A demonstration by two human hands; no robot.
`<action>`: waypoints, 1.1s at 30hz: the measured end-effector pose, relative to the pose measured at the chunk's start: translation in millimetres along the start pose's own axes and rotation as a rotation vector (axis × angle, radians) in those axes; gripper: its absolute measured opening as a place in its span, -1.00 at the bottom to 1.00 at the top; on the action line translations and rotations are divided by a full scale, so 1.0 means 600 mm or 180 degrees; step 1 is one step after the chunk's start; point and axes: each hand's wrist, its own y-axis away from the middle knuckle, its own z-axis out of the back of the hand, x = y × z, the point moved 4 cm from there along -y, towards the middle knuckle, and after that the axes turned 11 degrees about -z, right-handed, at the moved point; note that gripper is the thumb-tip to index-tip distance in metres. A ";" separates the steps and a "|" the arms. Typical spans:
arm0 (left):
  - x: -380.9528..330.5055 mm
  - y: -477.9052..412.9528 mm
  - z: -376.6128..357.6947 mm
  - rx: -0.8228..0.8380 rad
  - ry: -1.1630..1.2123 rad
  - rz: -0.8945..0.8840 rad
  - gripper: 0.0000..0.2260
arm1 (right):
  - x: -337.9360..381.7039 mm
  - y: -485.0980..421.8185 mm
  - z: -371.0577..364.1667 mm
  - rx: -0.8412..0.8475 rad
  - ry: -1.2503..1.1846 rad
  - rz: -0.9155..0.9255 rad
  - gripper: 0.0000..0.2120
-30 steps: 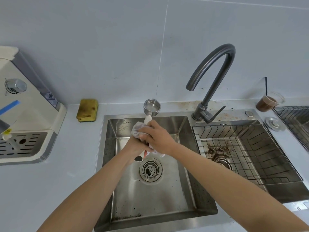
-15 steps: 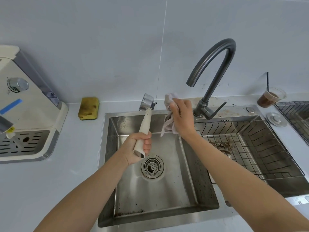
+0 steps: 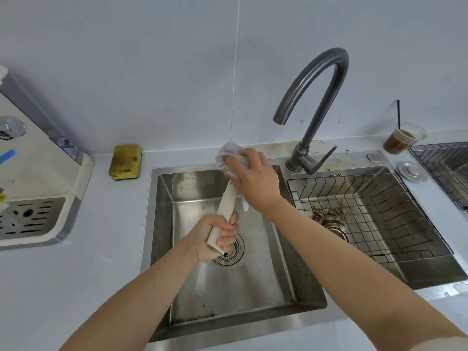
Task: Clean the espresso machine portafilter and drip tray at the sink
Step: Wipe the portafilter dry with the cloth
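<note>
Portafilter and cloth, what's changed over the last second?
The right hand lifted the cloth off the handle and now presses it over the portafilter head, hiding it. The left hand keeps its grip on the handle end, above the sink. Sponge and cup unmoved.

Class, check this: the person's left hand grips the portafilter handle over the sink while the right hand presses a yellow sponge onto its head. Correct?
Not quite. The head view shows the right hand pressing a white cloth, not the yellow sponge, which lies on the counter. The left hand grips the portafilter handle.
</note>
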 end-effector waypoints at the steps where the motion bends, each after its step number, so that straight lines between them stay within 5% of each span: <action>1: -0.001 -0.001 0.003 -0.0085 -0.0085 -0.0011 -0.72 | -0.001 -0.005 0.004 -0.0006 -0.0052 -0.0247 -0.77; 5: 0.001 0.004 0.026 -0.0448 -0.0679 0.0017 -0.82 | -0.024 -0.032 0.001 0.1215 -0.1187 -0.2058 -0.74; 12: -0.056 0.032 0.099 -0.1069 -0.3600 0.0095 -0.78 | -0.081 -0.013 -0.016 0.2559 -0.2913 -0.3127 -0.78; 15: -0.099 0.035 0.117 -0.0907 -0.4857 0.0037 -0.62 | -0.093 0.013 -0.023 0.2939 -0.3434 -0.3338 -0.74; 19: -0.145 0.033 0.112 -0.0676 -0.6533 0.0200 -0.73 | -0.097 0.020 -0.021 0.3215 -0.3046 -0.3067 -0.74; 25: -0.168 0.015 0.074 -0.0645 -0.8181 0.0407 -0.65 | -0.065 0.003 -0.020 0.3618 -0.1236 -0.1273 -0.72; 30: -0.150 0.003 0.065 -0.0772 -0.8475 0.0407 -0.62 | -0.030 0.013 -0.036 0.3980 -0.0096 -0.0257 -0.73; 33: -0.143 0.009 0.069 -0.0813 -0.8502 0.0217 -0.62 | -0.029 0.002 -0.026 0.3960 -0.0230 -0.0339 -0.71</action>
